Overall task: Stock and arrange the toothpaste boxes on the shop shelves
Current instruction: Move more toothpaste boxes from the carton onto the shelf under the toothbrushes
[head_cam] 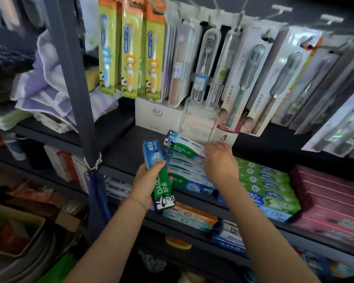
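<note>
My left hand point(146, 180) grips a green and blue Darlie toothpaste box point(158, 176), held upright and a little tilted in front of the shelf. My right hand point(221, 162) rests on a stack of the same Darlie boxes point(184, 170) lying flat on the dark shelf point(123, 156). Its fingers touch the right end of the top box point(182, 145), which sits slightly askew on the pile. I cannot tell whether they pinch it. To the right lies a stack of green and blue toothpaste boxes point(268, 186).
Pink boxes point(331, 201) are stacked at the far right of the shelf. Packaged toothbrushes point(131, 54) hang above on hooks. A dark upright post point(76, 82) stands at the left. The lower shelf holds more toothpaste boxes point(192, 218). Folded cloths point(45, 88) lie at the upper left.
</note>
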